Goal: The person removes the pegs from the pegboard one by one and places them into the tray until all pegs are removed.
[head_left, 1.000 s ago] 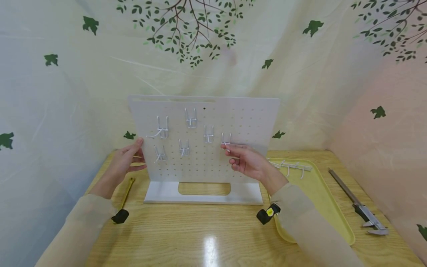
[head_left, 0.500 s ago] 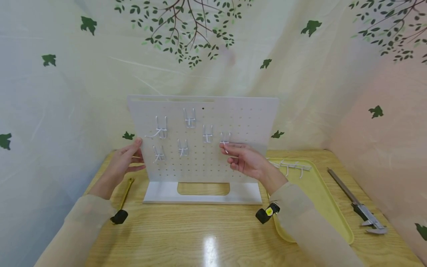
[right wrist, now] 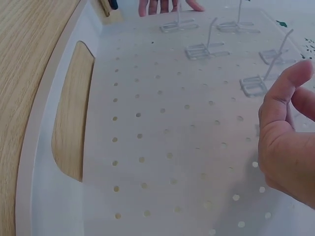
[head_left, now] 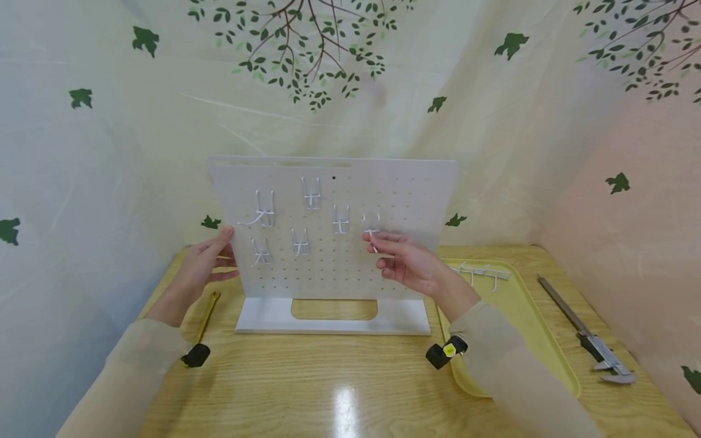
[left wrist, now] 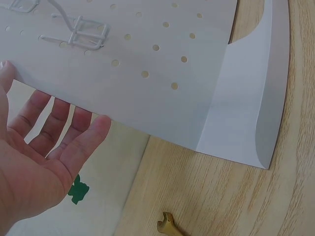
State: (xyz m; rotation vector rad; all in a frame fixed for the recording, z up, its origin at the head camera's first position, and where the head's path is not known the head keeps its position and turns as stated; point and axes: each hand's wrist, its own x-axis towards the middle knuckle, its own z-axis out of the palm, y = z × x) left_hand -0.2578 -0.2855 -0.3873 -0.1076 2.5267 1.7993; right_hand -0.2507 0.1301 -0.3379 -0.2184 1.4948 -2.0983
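A white pegboard [head_left: 405,201] stands upright on its base. My left hand [head_left: 199,267] holds its left edge, thumb at the front; in the left wrist view, the fingers [left wrist: 59,113] reach the edge, partly hidden by the board. My right hand [head_left: 411,261] pinches a small white wire hook [head_left: 372,234] against the board's right half. In the right wrist view the fingers hide most of that hook. Several other wire hooks hang on the board, among them a long-armed one [head_left: 265,210], a top one [head_left: 311,194] and a nearby one [head_left: 341,220].
A yellow tray [head_left: 526,340] at the right bears a white rail with hooks [head_left: 484,271]. Beyond it lies a caliper [head_left: 588,337]. A yellow wrench [head_left: 208,316] lies by the left forearm. A patterned curtain [head_left: 350,134] hangs behind the wooden table [head_left: 306,377].
The right hand and wrist have shifted slightly right, and the pinched hook has moved a little with them. The left hand keeps its place on the board's edge.
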